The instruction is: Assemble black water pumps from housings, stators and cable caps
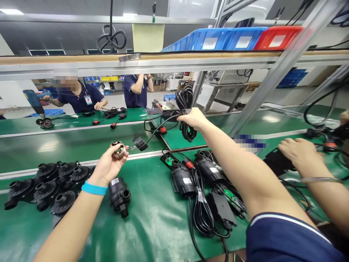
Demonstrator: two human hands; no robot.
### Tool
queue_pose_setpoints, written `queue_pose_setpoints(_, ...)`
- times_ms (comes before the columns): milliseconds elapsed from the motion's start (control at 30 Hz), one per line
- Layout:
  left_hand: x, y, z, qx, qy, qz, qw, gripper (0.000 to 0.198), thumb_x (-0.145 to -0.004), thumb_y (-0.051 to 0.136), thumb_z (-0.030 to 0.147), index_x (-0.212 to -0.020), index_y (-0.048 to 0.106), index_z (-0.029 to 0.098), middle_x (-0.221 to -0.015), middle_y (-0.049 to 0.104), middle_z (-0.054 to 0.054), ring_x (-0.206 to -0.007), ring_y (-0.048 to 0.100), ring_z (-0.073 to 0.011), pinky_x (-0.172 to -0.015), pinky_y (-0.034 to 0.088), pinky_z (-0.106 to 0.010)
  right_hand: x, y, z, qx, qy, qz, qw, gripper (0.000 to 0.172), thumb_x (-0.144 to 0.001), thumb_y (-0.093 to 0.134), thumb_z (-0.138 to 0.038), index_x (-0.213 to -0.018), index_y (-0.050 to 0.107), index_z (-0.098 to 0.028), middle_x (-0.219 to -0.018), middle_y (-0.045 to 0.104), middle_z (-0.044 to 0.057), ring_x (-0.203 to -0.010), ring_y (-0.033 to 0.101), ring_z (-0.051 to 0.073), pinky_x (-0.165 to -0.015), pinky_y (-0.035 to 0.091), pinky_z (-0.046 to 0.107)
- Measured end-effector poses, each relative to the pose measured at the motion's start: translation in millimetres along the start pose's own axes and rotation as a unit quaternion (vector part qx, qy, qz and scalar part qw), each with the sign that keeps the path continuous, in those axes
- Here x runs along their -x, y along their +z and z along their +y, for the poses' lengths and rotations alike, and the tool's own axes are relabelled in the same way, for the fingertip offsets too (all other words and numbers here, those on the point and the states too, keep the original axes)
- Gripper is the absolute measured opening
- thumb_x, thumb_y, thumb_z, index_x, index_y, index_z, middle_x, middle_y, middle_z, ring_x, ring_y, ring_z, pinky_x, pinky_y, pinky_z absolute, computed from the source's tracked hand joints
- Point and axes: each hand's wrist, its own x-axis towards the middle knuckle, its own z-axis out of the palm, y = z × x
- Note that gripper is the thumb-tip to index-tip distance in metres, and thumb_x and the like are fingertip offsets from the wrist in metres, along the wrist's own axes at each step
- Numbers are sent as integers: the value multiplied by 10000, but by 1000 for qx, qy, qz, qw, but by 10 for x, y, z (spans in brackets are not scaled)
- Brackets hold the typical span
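Note:
In my left hand point(110, 163) is a ring-shaped motor stator point(119, 150) with copper windings, gripped between thumb and fingers. Thin wires run from it to a small black plastic part point(140, 142) hanging on a grey cable. My right hand point(193, 118), reaching farther out, is closed around a coiled black cable point(184, 97), which hangs above the far bench strip. Below my left wrist a black pump point(119, 196) lies on the green mat. Nearer my right arm rest pumps with cables point(184, 180) and a bare green circuit board point(169, 160).
Several black pump housings point(47, 187) cluster at the left. A co-worker's hands point(302, 154) work at the right edge. Across the bench a person holds a power drill point(35, 102). An overhead shelf point(89, 65) carries blue bins point(212, 39) and a red bin point(278, 38); a slanted metal post point(268, 80) stands at right.

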Motion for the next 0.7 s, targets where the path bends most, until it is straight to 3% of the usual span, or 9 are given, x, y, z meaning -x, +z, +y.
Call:
queue_pose_setpoints(133, 247, -243, 144, 28, 18, 9, 999, 114, -931, 515, 125, -944, 628, 139, -894, 741, -128, -583, 692, -137, -489, 559, -174, 404, -36, -416, -130, -61, -19, 990, 405, -651, 705, -264, -1024, 730, -107, -943, 736, 56, -852, 680, 219, -754, 553, 294)
queue_pose_setpoints(267, 417, -483, 188, 58, 34, 10, 998, 132, -926, 511, 130, -978, 632, 141, -910, 737, -132, -604, 690, -138, -502, 562, -178, 840, -112, -816, -292, -106, -31, 950, 303, -582, 735, -244, -853, 717, -111, -785, 687, 32, -813, 657, 240, -775, 540, 358)
queue_pose_setpoints(367, 515, -620, 185, 70, 30, 15, 997, 127, -917, 519, 146, -973, 632, 143, -888, 734, -120, -597, 680, -134, -491, 553, -173, 1172, -204, -982, -299, -104, -40, 948, 304, -602, 740, -254, -875, 708, -125, -720, 645, 3, -717, 625, 203, -710, 514, 333)
queue_pose_setpoints(533, 662, -772, 179, 52, 18, 14, 998, 133, -935, 506, 211, -891, 611, 143, -910, 753, -156, -547, 658, -129, -440, 522, -166, 1774, -230, -815, -197, -42, -174, 964, 382, -638, 739, -304, -981, 640, -167, -665, 617, -29, -589, 570, 172, -550, 449, 289)
queue_pose_setpoints(700, 827, -820, 157, 11, 34, -1, 999, 88, -877, 580, 222, -911, 612, 148, -894, 766, -139, -515, 646, -131, -423, 510, -176, 2284, 87, -366, -192, 60, -305, 931, 478, -705, 773, -402, -1064, 527, -203, -731, 626, -30, -605, 627, 194, -545, 506, 306)
